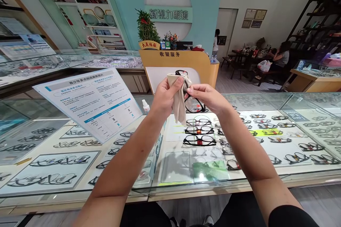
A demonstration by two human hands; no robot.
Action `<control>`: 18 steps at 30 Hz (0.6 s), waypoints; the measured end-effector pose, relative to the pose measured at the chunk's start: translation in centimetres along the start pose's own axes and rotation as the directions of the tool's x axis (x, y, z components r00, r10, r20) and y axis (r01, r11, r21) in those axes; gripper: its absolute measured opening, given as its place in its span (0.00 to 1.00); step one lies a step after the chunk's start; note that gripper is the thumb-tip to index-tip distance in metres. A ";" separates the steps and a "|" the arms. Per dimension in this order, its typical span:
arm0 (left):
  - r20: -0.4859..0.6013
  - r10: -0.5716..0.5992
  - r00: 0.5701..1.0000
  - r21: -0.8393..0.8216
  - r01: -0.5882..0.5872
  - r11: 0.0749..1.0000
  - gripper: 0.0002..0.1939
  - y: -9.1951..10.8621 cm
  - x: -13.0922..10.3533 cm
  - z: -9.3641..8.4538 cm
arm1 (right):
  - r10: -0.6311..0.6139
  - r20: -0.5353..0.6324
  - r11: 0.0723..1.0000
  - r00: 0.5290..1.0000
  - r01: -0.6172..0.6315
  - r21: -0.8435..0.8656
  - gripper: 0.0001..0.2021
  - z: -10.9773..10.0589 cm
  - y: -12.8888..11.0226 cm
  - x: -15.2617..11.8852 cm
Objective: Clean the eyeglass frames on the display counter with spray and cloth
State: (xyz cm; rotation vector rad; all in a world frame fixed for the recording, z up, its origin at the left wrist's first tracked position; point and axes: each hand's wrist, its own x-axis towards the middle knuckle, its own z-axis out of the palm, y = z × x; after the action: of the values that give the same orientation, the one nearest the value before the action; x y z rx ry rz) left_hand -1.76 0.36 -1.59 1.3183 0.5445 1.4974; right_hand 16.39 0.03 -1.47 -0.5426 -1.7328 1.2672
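Note:
Black-framed eyeglasses (pixel 195 105) are held up above the glass counter, turned on end. My left hand (pixel 167 94) is closed round a beige cleaning cloth (pixel 179 108), which wraps the upper lens of the glasses and hangs down below the thumb. With fingers and thumb pinched together, my right hand (pixel 209 96) grips the frame near its middle. The lower lens shows bare beneath the right fingers. What the left fingers do behind the cloth is hidden.
Under the glass counter top (pixel 170 181) lie rows of spectacles (pixel 199 140). A printed sheet (pixel 90 103) stands at the left, beside a small white spray bottle (pixel 145 106). Beyond is a cashier desk (pixel 176 58); a seated person (pixel 281 56) is at the far right.

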 end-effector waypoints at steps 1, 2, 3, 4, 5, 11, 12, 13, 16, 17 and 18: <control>0.010 0.002 1.000 0.005 -0.002 1.000 0.33 0.1 0.0 0.0 | 0.001 -0.008 1.000 1.000 -0.001 0.005 0.25 0.0 0.1 0.0; 0.022 0.007 1.000 0.016 -0.008 1.000 0.33 0.1 -0.1 0.0 | 0.002 -0.016 1.000 1.000 -0.001 0.012 0.25 -0.1 0.1 0.0; 0.038 0.015 0.999 0.031 -0.017 0.999 0.33 0.2 -0.1 0.0 | 0.003 -0.023 1.000 1.000 -0.002 0.020 0.25 -0.1 0.1 0.0; 0.054 0.024 0.998 0.046 -0.026 0.999 0.32 0.3 -0.1 0.0 | 0.004 -0.030 1.000 1.000 -0.004 0.027 0.25 -0.2 0.1 0.0; 0.072 0.030 0.997 0.058 -0.034 0.998 0.32 0.4 -0.1 -0.1 | 0.007 -0.037 0.999 0.999 -0.006 0.034 0.25 -0.2 0.1 0.0; 0.182 0.009 0.983 0.102 -0.028 0.994 0.33 0.9 0.2 -0.9 | 0.052 -0.055 0.992 0.997 -0.045 0.115 0.25 0.0 -0.4 -0.2; 0.190 0.005 0.982 0.108 -0.026 0.994 0.33 1.0 0.1 -1.0 | 0.054 -0.054 0.989 0.997 -0.046 0.138 0.25 0.1 -0.5 -0.2; 0.195 0.003 0.981 0.113 -0.026 0.993 0.33 1.1 0.1 -1.0 | 0.055 -0.051 0.986 0.997 -0.046 0.159 0.24 0.2 -0.6 -0.1; 0.207 0.020 0.978 0.117 -0.045 0.992 0.31 1.4 -0.1 -0.9 | 0.059 -0.042 0.979 0.997 -0.050 0.196 0.22 0.3 -0.7 -0.1; 0.205 0.030 0.978 0.116 -0.054 0.992 0.31 1.4 -0.1 -0.9 | 0.062 -0.044 0.981 0.997 -0.053 0.186 0.21 0.3 -0.7 -0.1; 0.199 0.039 0.979 0.118 -0.063 0.991 0.32 1.4 -0.2 -0.8 | 0.065 -0.050 0.985 0.997 -0.056 0.166 0.21 0.4 -0.7 -0.1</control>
State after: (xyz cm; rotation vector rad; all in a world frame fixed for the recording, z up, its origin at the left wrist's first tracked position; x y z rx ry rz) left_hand -3.08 -0.07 -0.73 1.5682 0.4842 1.3730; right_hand 16.24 -0.52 -0.88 -0.5315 -1.5594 1.4105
